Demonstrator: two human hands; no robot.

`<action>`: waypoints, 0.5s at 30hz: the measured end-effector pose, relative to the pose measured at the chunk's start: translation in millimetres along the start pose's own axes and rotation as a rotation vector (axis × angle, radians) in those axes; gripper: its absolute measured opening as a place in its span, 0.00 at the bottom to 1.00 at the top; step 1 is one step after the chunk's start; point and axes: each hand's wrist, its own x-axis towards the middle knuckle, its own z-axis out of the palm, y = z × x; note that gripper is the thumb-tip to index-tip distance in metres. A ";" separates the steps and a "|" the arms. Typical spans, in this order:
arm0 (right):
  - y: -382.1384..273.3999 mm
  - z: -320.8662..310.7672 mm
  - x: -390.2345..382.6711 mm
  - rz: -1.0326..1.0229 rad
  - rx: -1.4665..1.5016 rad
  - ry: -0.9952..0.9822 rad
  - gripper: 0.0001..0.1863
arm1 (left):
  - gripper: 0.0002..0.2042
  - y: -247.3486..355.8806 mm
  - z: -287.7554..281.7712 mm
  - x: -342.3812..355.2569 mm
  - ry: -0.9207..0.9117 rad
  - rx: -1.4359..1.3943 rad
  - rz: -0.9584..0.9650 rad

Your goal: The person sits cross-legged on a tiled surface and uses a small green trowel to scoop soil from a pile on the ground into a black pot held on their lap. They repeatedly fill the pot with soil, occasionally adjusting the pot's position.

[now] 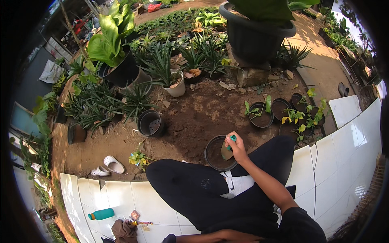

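Note:
My right hand (236, 146) is closed around the green handle of a trowel (226, 152). The trowel's blade is down inside a black plastic pot (210, 155) that has dark soil in it. This pot stands on the ground just in front of my crossed legs. My left forearm (221, 236) lies across my lap at the lower edge, and its hand does not show. Beyond the pot spreads loose brown soil (194, 117). A black pot with holes in its bottom (151, 123) sits to the left of that soil.
Small black pots with yellowing seedlings (281, 109) cluster at the right. A large dark planter (257, 38) rests on stones at the back. Spiky plants (160, 65) fill the far left. White clogs (113, 165) and a green bottle (101, 214) lie at the near left.

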 end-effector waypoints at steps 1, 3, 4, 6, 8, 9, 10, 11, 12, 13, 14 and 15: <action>0.6 -0.8 -1.5 -0.008 0.000 -0.008 0.12 | 0.26 1.3 -6.9 -4.9 -0.025 -0.028 -0.040; -0.8 -1.8 -2.1 -0.034 0.007 0.028 0.14 | 0.25 15.8 -37.2 -36.4 -0.149 -0.144 -0.230; -0.6 -2.9 -3.5 -0.044 0.012 0.052 0.15 | 0.24 29.8 -63.4 -61.6 -0.294 -0.247 -0.365; 1.4 -1.3 -5.4 -0.064 0.022 0.068 0.19 | 0.22 52.0 -86.4 -114.4 0.024 -0.285 -0.258; 5.3 -2.7 -11.9 -0.083 0.046 0.091 0.20 | 0.21 92.8 -121.4 -136.3 0.595 -0.004 -0.396; 4.0 -3.6 -12.2 -0.101 0.050 0.093 0.20 | 0.23 92.7 -141.6 -143.2 0.847 0.154 -0.446; 3.2 -5.0 -11.7 -0.120 0.053 0.098 0.19 | 0.29 91.3 -167.5 -148.6 0.990 0.288 -0.561; 4.0 -6.3 -15.4 -0.129 0.056 0.107 0.19 | 0.36 83.9 -193.1 -154.1 1.081 0.373 -0.662; 5.0 -4.6 -18.8 -0.093 0.104 0.119 0.18 | 0.43 68.4 -210.1 -160.1 1.170 0.455 -0.771; 3.3 -2.2 -13.6 -0.069 0.146 0.125 0.18 | 0.49 41.4 -223.4 -168.6 1.196 0.650 -0.869; 2.6 -1.0 -12.6 -0.035 0.180 0.133 0.17 | 0.55 7.5 -234.1 -175.8 1.214 0.837 -0.958; 1.3 0.3 -11.9 -0.060 0.192 0.177 0.18 | 0.61 -15.8 -241.8 -176.2 1.222 1.027 -1.036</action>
